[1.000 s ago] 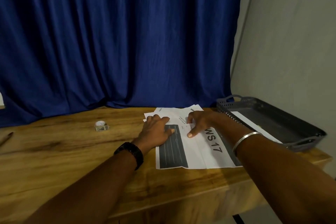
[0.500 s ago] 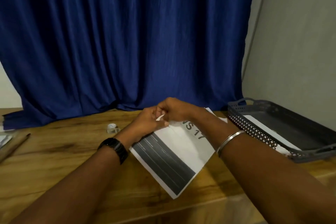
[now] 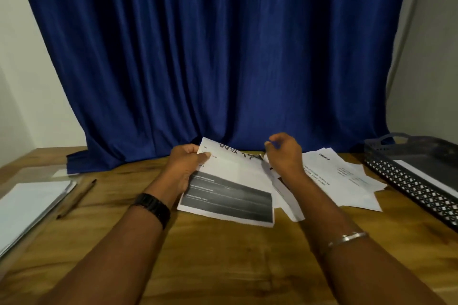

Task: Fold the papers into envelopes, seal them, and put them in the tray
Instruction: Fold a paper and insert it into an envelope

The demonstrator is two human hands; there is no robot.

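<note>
A printed sheet (image 3: 235, 178) with a dark grey band and large black letters is lifted off the wooden table (image 3: 223, 262), tilted toward me. My left hand (image 3: 184, 168) grips its left edge, thumb on top. My right hand (image 3: 285, 156) is at the sheet's right top corner, fingers curled; whether it pinches the corner I cannot tell. More loose printed papers (image 3: 347, 181) lie fanned on the table behind my right wrist. The dark perforated tray (image 3: 406, 181) stands at the right edge with a white sheet (image 3: 421, 176) inside.
A stack of white paper (image 3: 29, 203) lies at the left edge with a brown pencil (image 3: 75, 199) beside it. A blue curtain (image 3: 223, 57) hangs behind the table. Grey wall stands on the right.
The sheet has been lifted and turned so its grey band faces me. My hands have moved apart, left to the left edge, right to the right corner. The view has shifted left.
</note>
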